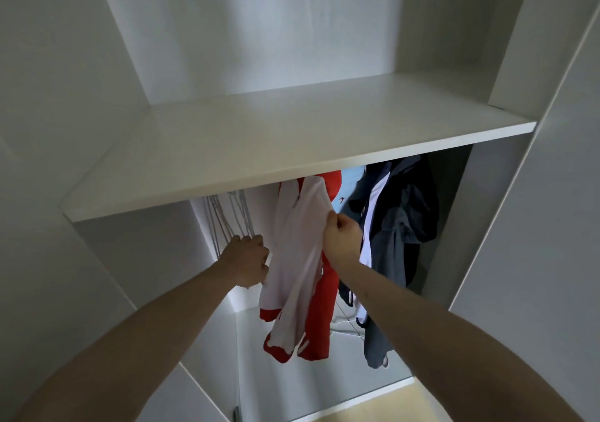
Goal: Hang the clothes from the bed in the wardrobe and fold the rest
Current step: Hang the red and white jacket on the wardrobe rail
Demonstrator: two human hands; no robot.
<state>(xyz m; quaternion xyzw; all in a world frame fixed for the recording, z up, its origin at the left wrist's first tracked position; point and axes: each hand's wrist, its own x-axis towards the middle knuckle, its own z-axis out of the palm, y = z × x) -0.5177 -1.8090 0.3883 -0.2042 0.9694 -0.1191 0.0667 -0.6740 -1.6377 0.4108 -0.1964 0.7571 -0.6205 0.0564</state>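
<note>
A white and red garment (300,259) hangs inside the white wardrobe, under the shelf (259,148). My right hand (342,238) pinches the garment's right shoulder edge. At the garment's left edge my left hand (248,261) is curled round the lower ends of several grey wire hangers (229,220) that hang empty at the left of the rail. Dark navy and grey clothes (397,236) hang to the right, with a light blue piece (352,187) behind. The rail itself is hidden by the shelf.
The shelf top holds nothing and its front edge juts out just above both hands. White wardrobe walls (136,259) close in left and right. The wardrobe floor (292,386) lies below, with light wooden flooring (422,402) in front.
</note>
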